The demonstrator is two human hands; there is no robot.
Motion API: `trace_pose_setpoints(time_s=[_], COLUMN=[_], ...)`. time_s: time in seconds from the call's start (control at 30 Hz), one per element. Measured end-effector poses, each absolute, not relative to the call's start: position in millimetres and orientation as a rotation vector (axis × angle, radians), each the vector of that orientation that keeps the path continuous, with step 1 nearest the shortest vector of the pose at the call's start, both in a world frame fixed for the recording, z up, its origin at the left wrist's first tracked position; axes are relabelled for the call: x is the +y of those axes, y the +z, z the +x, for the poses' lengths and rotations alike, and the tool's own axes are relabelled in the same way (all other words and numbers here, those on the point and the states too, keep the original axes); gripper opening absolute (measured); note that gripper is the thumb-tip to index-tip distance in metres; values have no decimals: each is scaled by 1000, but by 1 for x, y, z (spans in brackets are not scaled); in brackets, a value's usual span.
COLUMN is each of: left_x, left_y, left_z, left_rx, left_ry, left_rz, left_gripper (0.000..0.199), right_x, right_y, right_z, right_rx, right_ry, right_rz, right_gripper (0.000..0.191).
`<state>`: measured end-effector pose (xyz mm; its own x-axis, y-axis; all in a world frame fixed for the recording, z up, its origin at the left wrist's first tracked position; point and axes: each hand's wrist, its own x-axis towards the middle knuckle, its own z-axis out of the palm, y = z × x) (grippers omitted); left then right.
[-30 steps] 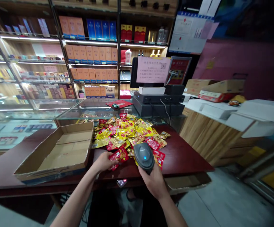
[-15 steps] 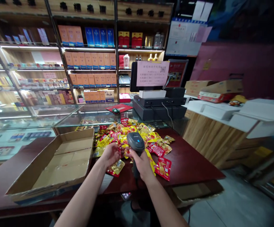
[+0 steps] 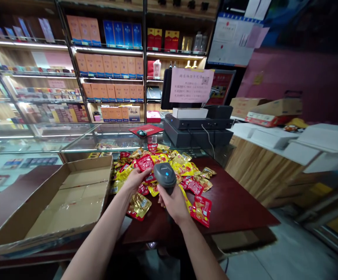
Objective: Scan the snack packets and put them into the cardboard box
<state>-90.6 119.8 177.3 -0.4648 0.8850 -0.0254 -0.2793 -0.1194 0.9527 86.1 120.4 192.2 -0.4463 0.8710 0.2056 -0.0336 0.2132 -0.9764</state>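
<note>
My right hand (image 3: 173, 202) is wrapped round the handle of a dark grey barcode scanner (image 3: 165, 175), which has a small blue light on its top. Between the fingers of my left hand (image 3: 135, 179) is a red snack packet (image 3: 144, 162), raised over the pile just left of the scanner. Red, yellow and gold snack packets (image 3: 186, 169) lie heaped on the dark red table in front of both hands. A gold packet (image 3: 139, 205) rests below my left wrist, and a red packet (image 3: 201, 210) lies right of my right hand.
A shallow cardboard box (image 3: 69, 198) stands on the left of the table (image 3: 239, 206). Behind the pile are a glass counter (image 3: 110, 136), a red mat with a mouse (image 3: 145, 130) and a till with a monitor (image 3: 198, 128). White boxes (image 3: 271, 136) sit on the right-hand counter.
My left hand has come up from the pile with a red packet in its fingers. The scanner has shifted slightly left. The view has tilted a little downward.
</note>
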Motion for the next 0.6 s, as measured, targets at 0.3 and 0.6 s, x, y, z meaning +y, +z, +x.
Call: trace_pose_setpoints(time_s=[0.3,0.6], left_x=[125,113], left_y=[193,184], left_z=[-110,-99], left_rx=[1498,1561], left_ry=[1600,1567], left_rz=[727,590], left_gripper=[35,27], right_x=[90,100], right_y=[146,161], right_z=[82,80], right_rx=[-1806,-1915], right_ry=[1031,982], right_rz=[-965,-986], right_gripper=[28,44])
